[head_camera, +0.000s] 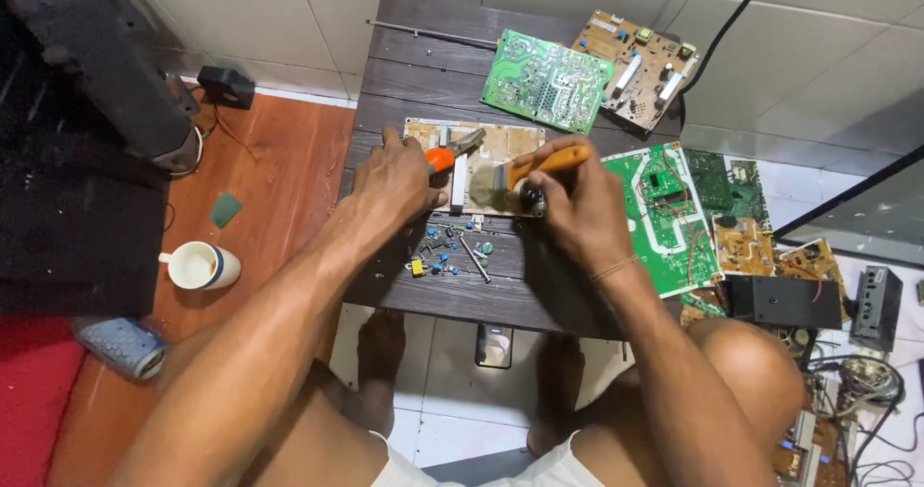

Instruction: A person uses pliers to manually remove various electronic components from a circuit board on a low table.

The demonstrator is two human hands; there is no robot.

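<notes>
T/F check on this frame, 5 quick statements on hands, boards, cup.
1. The right hand holds an orange-handled brush over the tan circuit board. True.
2. The left hand is empty. False: it holds an orange-handled pair of pliers against the same board.
3. A white cup stands on the wooden table. False: it stands on the orange floor to the left of the table.
4. Small blue components lie loose on the table near the hands. True.
5. Only one green board is in view. False: one green board lies at the far edge, another under the right wrist.
</notes>
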